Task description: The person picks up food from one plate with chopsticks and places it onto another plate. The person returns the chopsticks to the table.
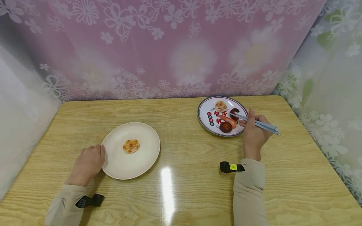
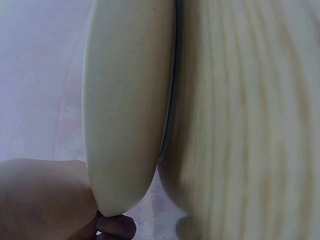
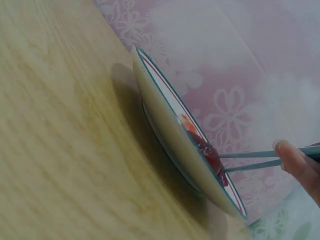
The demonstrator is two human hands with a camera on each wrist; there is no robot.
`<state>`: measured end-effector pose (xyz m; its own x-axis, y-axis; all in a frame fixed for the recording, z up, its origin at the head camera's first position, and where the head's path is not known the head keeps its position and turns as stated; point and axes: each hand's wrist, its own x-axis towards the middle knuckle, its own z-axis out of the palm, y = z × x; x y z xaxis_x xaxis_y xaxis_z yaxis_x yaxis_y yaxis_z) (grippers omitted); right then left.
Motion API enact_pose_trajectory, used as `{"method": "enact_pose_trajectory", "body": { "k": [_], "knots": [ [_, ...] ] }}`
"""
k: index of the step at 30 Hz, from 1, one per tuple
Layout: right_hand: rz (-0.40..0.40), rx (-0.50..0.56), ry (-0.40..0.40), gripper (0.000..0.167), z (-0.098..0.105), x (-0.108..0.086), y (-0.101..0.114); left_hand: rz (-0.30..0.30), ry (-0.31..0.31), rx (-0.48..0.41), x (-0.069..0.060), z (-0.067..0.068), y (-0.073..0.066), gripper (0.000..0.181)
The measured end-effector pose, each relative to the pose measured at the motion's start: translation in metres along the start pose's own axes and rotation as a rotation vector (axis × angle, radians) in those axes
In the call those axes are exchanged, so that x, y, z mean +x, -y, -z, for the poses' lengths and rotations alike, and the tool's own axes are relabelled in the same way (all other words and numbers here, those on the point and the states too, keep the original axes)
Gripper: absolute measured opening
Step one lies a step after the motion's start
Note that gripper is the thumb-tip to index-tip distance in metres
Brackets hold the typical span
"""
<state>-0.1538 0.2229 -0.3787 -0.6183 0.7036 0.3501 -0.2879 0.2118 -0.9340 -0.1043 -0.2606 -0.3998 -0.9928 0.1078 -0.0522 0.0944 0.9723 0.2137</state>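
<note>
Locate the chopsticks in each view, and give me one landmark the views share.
Head: the chopsticks are right of centre, in the right hand, tips over the printed plate.
Left wrist: not in it.
Right wrist: right side, a little below mid-height, tips at a dark piece of food.
Shared landmark: the wooden table, visible in all three.

Left hand [image 2: 47,197] holding plate [image 2: 127,100], wooden table [image 2: 245,120]

Table [image 1: 183,141]: wood-grained, glossy
Cream plate [image 1: 147,157]: smooth, fairly matt
Printed plate [image 1: 204,113]: smooth, glossy
Chopsticks [image 1: 264,125]: smooth, slightly shiny
Sleeve [image 1: 249,191]: matt, creased cloth
Curtain [image 1: 158,56]: cloth
</note>
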Motion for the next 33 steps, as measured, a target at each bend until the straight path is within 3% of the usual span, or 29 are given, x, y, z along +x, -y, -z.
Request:
{"method": "enact_pose_trajectory", "body": {
  "k": [10,21,28,33],
  "knots": [
    [0.011,0.11,-0.086,0.043,0.0017,-0.0069,-0.0038,-0.016,-0.015,0.01,0.0019,-0.001,0.0013,0.04],
    [0.028,0.152,-0.118,0.034,0.0017,-0.0063,-0.0006,0.023,0.032,0.001,0.0006,0.0019,-0.0006,0.041],
    [0.054,0.251,-0.148,0.026,0.0016,-0.0049,0.0002,0.031,0.016,-0.024,0.0,0.0002,-0.0012,0.039],
    [0.037,0.268,-0.135,0.03,-0.0007,-0.0071,0.0029,0.023,0.009,-0.023,-0.0008,0.0005,-0.0004,0.039]
  ]
}}
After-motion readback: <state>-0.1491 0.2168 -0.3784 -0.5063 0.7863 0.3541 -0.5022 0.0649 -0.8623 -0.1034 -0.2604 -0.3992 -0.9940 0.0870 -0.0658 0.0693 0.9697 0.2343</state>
